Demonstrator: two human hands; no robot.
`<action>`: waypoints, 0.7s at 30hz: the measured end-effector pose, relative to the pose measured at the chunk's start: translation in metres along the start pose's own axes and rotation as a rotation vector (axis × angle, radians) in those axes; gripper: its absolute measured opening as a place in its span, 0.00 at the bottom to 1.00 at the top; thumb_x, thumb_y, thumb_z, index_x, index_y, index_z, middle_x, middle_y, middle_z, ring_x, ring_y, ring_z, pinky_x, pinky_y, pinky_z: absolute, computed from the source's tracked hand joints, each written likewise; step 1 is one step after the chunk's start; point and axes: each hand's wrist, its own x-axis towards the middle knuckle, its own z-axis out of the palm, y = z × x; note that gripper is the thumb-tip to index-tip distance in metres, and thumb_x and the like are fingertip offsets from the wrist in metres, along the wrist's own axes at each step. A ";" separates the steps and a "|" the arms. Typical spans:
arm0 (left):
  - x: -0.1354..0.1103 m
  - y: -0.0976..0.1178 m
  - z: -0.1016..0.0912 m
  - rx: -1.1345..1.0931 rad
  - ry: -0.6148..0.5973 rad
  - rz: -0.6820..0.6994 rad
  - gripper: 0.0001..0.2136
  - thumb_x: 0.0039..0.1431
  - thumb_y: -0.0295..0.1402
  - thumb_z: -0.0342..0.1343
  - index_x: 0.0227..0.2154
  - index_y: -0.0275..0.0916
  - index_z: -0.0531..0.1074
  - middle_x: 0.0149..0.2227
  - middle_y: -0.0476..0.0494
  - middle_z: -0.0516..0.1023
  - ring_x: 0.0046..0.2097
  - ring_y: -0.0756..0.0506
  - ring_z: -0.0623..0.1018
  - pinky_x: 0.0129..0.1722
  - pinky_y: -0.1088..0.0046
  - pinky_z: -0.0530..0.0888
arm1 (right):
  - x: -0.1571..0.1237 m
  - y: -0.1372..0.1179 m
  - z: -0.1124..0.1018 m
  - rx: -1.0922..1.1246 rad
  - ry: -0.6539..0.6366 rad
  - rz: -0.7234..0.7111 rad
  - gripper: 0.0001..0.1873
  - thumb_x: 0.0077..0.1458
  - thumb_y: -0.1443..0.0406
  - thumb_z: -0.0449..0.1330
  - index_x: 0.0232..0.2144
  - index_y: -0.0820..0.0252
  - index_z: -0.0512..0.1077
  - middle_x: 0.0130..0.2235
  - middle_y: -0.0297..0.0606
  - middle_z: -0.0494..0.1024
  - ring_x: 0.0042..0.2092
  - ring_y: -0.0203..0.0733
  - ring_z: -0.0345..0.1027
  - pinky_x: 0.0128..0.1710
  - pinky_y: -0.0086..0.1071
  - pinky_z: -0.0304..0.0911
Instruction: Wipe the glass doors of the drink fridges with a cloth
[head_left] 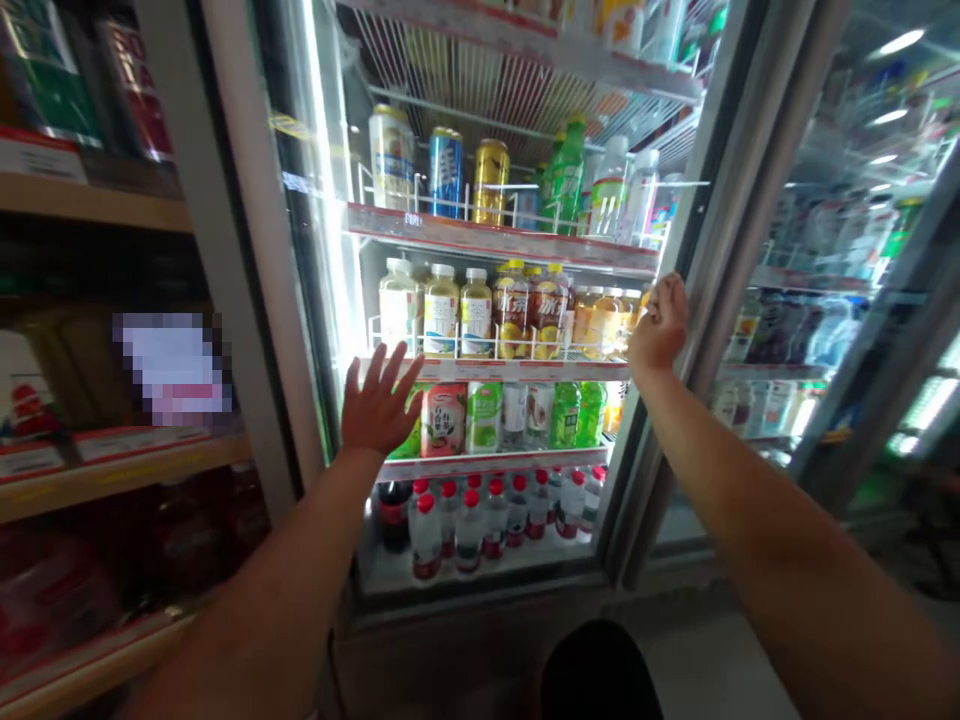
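Observation:
My left hand is open, fingers spread and raised, in front of the lower shelves of a lit drinks cooler. Behind it stand a pink carton-like drink and a green one; I cannot tell whether the hand touches anything. My right hand is closed, its fingers curled beside the cooler's right frame. Whatever lies inside those fingers is hidden. Just left of this fist are orange drink bottles. Brown bottles with yellow caps and pale white-capped bottles share that shelf.
Above, a shelf carries a blue can, a gold can and green bottles. Red-capped water bottles fill the cooler's bottom. Wooden shelving borders the left; another glass-fronted cooler is on the right.

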 end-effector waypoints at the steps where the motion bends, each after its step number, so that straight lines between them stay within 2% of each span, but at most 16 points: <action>1: 0.000 0.000 0.000 0.001 0.001 0.001 0.32 0.65 0.38 0.53 0.69 0.55 0.50 0.71 0.46 0.55 0.73 0.38 0.52 0.72 0.50 0.43 | -0.006 -0.006 0.002 -0.008 0.019 0.026 0.35 0.50 0.74 0.44 0.58 0.63 0.71 0.65 0.44 0.66 0.68 0.43 0.58 0.69 0.47 0.56; 3: 0.000 0.000 0.001 0.007 0.008 0.013 0.31 0.65 0.38 0.53 0.69 0.54 0.51 0.70 0.45 0.56 0.72 0.38 0.53 0.72 0.50 0.44 | -0.019 -0.025 0.009 -0.014 0.039 0.045 0.35 0.50 0.74 0.44 0.58 0.64 0.71 0.65 0.44 0.67 0.68 0.44 0.57 0.71 0.47 0.54; 5: 0.000 -0.001 0.001 0.013 0.009 0.023 0.31 0.66 0.38 0.53 0.69 0.53 0.52 0.70 0.45 0.55 0.72 0.38 0.52 0.72 0.49 0.45 | -0.033 -0.050 0.016 -0.012 0.020 -0.005 0.35 0.51 0.74 0.43 0.59 0.63 0.70 0.65 0.43 0.66 0.69 0.44 0.55 0.71 0.48 0.53; 9: -0.001 0.000 0.000 0.001 -0.010 0.010 0.30 0.66 0.38 0.52 0.69 0.52 0.53 0.70 0.44 0.55 0.72 0.38 0.53 0.72 0.48 0.45 | -0.060 -0.108 0.033 0.048 -0.076 -0.154 0.36 0.54 0.73 0.43 0.63 0.54 0.66 0.65 0.36 0.66 0.72 0.45 0.49 0.71 0.57 0.51; 11: -0.001 0.001 -0.001 0.002 -0.018 0.010 0.29 0.66 0.38 0.52 0.69 0.51 0.54 0.70 0.44 0.56 0.73 0.39 0.52 0.72 0.49 0.44 | -0.076 -0.139 0.042 0.123 -0.160 -0.232 0.36 0.56 0.73 0.42 0.64 0.49 0.65 0.65 0.33 0.67 0.72 0.44 0.46 0.72 0.58 0.49; 14: -0.002 0.002 -0.001 0.008 -0.019 0.010 0.28 0.66 0.39 0.51 0.68 0.50 0.55 0.70 0.44 0.56 0.73 0.39 0.51 0.73 0.49 0.43 | -0.102 -0.187 0.055 0.238 -0.341 -0.329 0.35 0.58 0.72 0.42 0.65 0.46 0.62 0.66 0.29 0.66 0.73 0.42 0.43 0.74 0.54 0.44; 17: -0.003 0.001 0.001 -0.007 -0.029 -0.008 0.26 0.66 0.38 0.50 0.66 0.49 0.60 0.70 0.44 0.58 0.73 0.40 0.51 0.73 0.49 0.42 | -0.124 -0.229 0.065 0.262 -0.562 -0.458 0.33 0.61 0.71 0.41 0.65 0.49 0.63 0.68 0.23 0.62 0.74 0.39 0.39 0.76 0.43 0.40; 19: -0.004 -0.001 0.004 -0.018 -0.036 -0.019 0.23 0.65 0.38 0.51 0.63 0.47 0.65 0.67 0.42 0.63 0.73 0.40 0.53 0.73 0.49 0.42 | -0.131 -0.252 0.068 0.243 -0.647 -0.580 0.29 0.64 0.68 0.41 0.64 0.54 0.65 0.68 0.23 0.60 0.74 0.38 0.40 0.75 0.36 0.40; 21: -0.005 -0.003 0.006 -0.014 -0.031 -0.028 0.21 0.64 0.38 0.51 0.60 0.45 0.68 0.64 0.40 0.69 0.72 0.39 0.55 0.73 0.49 0.42 | -0.129 -0.267 0.070 0.236 -0.680 -0.713 0.27 0.66 0.67 0.41 0.63 0.59 0.65 0.69 0.26 0.60 0.73 0.40 0.43 0.75 0.36 0.41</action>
